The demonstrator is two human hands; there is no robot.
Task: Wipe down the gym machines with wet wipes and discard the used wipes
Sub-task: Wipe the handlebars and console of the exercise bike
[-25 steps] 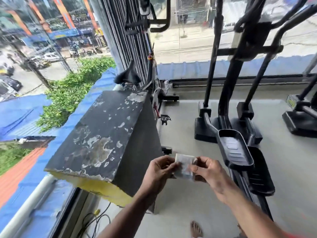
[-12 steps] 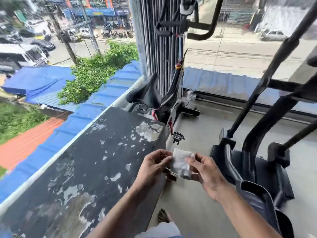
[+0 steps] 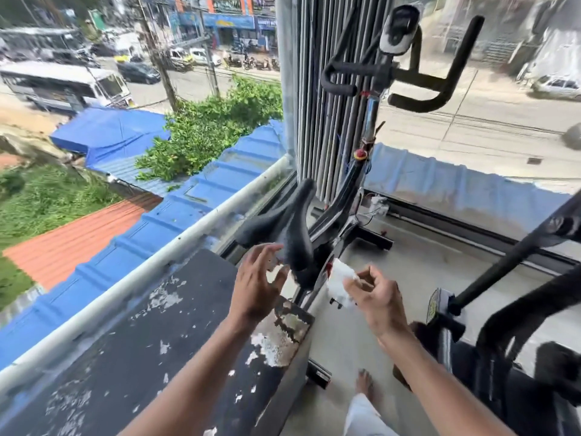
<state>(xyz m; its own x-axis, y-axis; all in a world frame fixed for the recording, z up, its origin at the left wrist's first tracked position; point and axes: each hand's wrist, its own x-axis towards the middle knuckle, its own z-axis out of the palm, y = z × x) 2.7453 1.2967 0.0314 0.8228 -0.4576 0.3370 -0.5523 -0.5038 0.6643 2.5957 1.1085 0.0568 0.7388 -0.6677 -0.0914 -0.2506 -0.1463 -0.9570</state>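
A black exercise bike stands by the corner window, its saddle (image 3: 290,228) just ahead of my hands and its handlebars (image 3: 405,80) high above. My right hand (image 3: 374,297) pinches a white wet wipe (image 3: 338,283) between thumb and fingers, held to the right of the saddle. My left hand (image 3: 256,281) is off the wipe, fingers spread and relaxed, just below and left of the saddle's rear. It holds nothing.
A black box (image 3: 151,357) with peeling paint fills the lower left under my left arm. An elliptical machine (image 3: 515,325) stands on the right. Glass windows enclose the corner, with vertical blinds (image 3: 317,105) behind the bike. My bare foot (image 3: 366,387) is on the grey floor.
I moved closer to the bike. My left hand let go of the wipe and spread open toward the saddle; my right hand alone now holds the wipe.
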